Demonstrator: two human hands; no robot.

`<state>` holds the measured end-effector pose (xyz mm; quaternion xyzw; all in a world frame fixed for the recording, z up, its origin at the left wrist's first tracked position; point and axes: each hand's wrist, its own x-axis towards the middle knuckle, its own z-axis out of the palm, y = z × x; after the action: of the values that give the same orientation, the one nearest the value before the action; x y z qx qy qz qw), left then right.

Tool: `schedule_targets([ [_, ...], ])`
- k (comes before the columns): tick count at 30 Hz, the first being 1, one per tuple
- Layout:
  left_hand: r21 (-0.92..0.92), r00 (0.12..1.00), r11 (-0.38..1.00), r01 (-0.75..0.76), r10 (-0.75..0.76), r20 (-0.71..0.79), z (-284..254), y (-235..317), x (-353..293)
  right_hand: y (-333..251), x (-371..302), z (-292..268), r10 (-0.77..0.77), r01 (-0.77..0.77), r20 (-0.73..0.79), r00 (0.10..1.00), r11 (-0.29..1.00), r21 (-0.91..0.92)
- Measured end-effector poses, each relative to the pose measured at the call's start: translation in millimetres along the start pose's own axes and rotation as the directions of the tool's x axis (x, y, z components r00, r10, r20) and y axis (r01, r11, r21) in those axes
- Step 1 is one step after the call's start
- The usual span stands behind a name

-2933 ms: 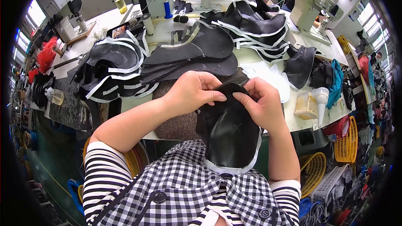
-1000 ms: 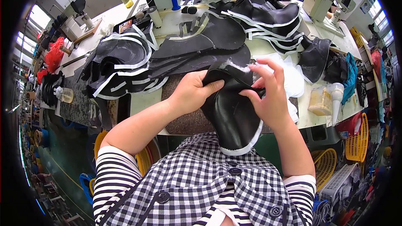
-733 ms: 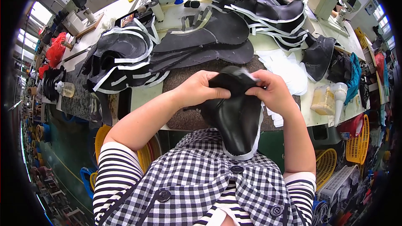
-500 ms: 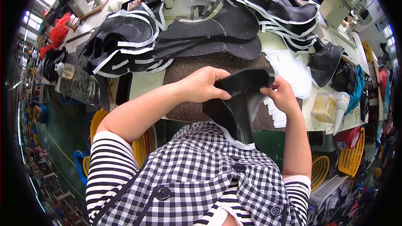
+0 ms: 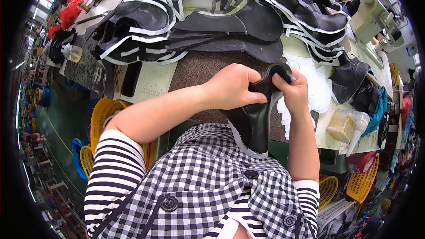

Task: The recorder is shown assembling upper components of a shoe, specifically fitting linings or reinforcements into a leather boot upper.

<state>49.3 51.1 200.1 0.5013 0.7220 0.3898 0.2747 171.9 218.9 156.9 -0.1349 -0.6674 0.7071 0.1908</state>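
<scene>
A black leather boot upper hangs between my hands in front of my chest, its lower edge trimmed with a pale, zigzag-cut strip. My left hand grips its upper left side, the thumb lying across the black leather and the other fingers behind. Higher up and to the right, my right hand pinches the curled top edge, thumb on the near face. Under both hands lies a dark brown work mat. Beside my right hand, white cut pieces are fanned out on the table.
Black uppers with white edging lie in piles at the left and right. Flat black pieces are stacked between them. A sewing machine stands far right. Nearer are a plastic bottle and yellow baskets.
My hands have come closer together. The upper's top edge has gone from spread wide to bunched and curled, and my right thumb now presses over it. The view has shifted slightly.
</scene>
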Motion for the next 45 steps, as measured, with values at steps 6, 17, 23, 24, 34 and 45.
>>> schedule_targets([
  [6, 0.055, 0.902, 0.938, 0.342, -0.344, 0.261, -10, -19, -28, 42, 24, -11, 0.129, -0.129, 0.015, 0.992, 0.992, 0.005],
  [17, 0.949, 0.770, 0.261, -0.178, -0.564, 0.299, -16, -68, 7, 39, 58, 40, 0.067, 0.307, 0.380, 0.923, 0.469, -0.829],
  [23, 0.970, 0.991, 0.220, 0.102, -0.106, -0.080, 30, -146, -13, 124, 50, 27, -0.062, 0.371, 0.367, 0.928, 0.242, -0.896],
  [24, 0.933, 0.965, 0.327, 0.149, 0.159, -0.210, 40, -150, -27, 134, 45, 23, -0.173, 0.352, 0.315, 0.933, 0.267, -0.897],
  [34, 0.600, 0.978, 0.794, 0.099, 0.034, -0.207, 107, -184, -58, 188, 57, 2, -0.276, 0.255, 0.184, 0.943, 0.250, -0.934],
  [45, 0.597, 0.996, 0.802, 0.011, -0.062, 0.065, 139, -180, -160, 187, 61, -2, -0.167, 0.246, 0.201, 0.965, 0.318, -0.916],
])
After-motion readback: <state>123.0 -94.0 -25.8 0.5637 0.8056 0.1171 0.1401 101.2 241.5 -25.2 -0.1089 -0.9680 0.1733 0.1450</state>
